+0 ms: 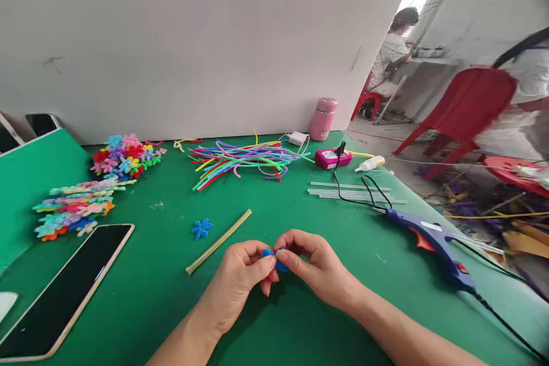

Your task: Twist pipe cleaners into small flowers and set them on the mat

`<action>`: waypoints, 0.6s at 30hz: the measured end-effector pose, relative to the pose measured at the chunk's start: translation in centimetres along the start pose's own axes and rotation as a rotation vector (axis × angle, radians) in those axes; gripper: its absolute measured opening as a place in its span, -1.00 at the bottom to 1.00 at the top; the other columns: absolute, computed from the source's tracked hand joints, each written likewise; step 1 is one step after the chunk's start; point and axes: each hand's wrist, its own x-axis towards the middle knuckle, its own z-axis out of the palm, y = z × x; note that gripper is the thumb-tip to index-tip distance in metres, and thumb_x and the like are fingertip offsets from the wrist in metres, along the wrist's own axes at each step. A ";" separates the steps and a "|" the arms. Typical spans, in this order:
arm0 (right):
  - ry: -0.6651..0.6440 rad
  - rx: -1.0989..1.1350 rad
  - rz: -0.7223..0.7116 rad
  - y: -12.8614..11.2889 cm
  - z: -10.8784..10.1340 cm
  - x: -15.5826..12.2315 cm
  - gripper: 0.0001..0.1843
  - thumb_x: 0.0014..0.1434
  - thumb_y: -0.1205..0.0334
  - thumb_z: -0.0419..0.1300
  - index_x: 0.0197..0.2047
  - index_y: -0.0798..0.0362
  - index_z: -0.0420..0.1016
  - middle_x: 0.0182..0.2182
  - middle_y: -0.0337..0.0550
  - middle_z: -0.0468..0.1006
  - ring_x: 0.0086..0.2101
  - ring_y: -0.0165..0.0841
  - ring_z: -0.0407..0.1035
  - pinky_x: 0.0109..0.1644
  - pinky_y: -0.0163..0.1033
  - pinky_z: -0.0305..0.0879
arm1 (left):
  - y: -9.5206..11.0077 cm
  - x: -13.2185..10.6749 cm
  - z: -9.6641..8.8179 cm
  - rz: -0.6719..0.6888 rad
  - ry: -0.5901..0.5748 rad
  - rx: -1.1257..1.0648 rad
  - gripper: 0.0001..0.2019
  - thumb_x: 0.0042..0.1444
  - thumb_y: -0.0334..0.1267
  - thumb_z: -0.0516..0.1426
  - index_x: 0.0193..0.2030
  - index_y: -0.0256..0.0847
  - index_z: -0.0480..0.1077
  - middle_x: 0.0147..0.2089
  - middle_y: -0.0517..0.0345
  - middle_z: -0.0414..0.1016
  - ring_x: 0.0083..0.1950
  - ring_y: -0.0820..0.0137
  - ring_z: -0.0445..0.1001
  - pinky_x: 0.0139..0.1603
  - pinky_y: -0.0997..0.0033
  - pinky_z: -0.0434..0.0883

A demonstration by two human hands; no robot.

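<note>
Two pinches | left hand (245, 269), right hand (314, 267): both closed on blue piece (282, 266), presumably for fine control | blue flower (201, 229) nearby, likely for easy reach

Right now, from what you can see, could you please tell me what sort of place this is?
It looks like a small craft workshop: a blue glue gun lies on the green table, along with colorful fuzzy stems and a heap of fuzzy flowers.

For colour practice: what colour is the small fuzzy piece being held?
The fuzzy piece is blue; head view.
</note>
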 end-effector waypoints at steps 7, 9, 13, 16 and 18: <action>0.094 -0.059 0.035 -0.3 -0.7 0.5 -0.70 0.15 0.04 0.00 -0.39 0.12 0.33 -0.51 -0.24 0.33 -0.48 -0.46 0.18 -0.39 -0.34 0.14 | 0.3 0.2 0.2 -0.044 0.046 -0.177 -0.89 -0.12 -0.30 0.22 -0.49 -0.30 0.39 -0.60 0.22 0.37 -0.55 0.57 0.25 -0.56 0.58 0.17; 0.082 -0.135 0.024 -0.4 -0.8 0.3 -0.70 0.14 0.06 0.01 -0.44 0.12 0.32 -0.54 -0.25 0.31 -0.49 -0.46 0.17 -0.41 -0.34 0.12 | 0.4 0.2 0.2 -0.045 0.057 -0.177 -0.89 -0.12 -0.30 0.22 -0.48 -0.30 0.39 -0.59 0.22 0.37 -0.53 0.57 0.25 -0.56 0.58 0.17; 0.018 -0.195 -0.004 -0.6 -0.5 0.1 -0.76 0.12 0.13 0.05 -0.45 0.13 0.32 -0.54 -0.23 0.35 -0.49 -0.46 0.18 -0.40 -0.34 0.12 | 0.3 0.2 0.4 -0.030 0.067 -0.153 -0.88 -0.13 -0.30 0.23 -0.49 -0.30 0.39 -0.58 0.22 0.36 -0.52 0.56 0.25 -0.54 0.57 0.18; 0.009 -0.194 0.006 -0.3 -0.2 0.2 -0.77 0.11 0.14 0.05 -0.46 0.13 0.31 -0.56 -0.24 0.34 -0.51 -0.48 0.15 -0.43 -0.36 0.09 | 0.3 0.2 0.5 -0.008 0.072 -0.112 -0.90 -0.12 -0.31 0.22 -0.48 -0.30 0.39 -0.58 0.23 0.35 -0.51 0.56 0.25 -0.53 0.57 0.19; -0.004 -0.154 0.033 0.0 -0.1 0.3 -0.75 0.11 0.13 0.05 -0.47 0.13 0.29 -0.58 -0.26 0.31 -0.54 -0.49 0.11 -0.46 -0.37 0.06 | 0.3 0.2 0.6 0.002 0.067 -0.093 -0.90 -0.11 -0.32 0.21 -0.48 -0.30 0.40 -0.57 0.23 0.35 -0.50 0.56 0.25 -0.53 0.57 0.19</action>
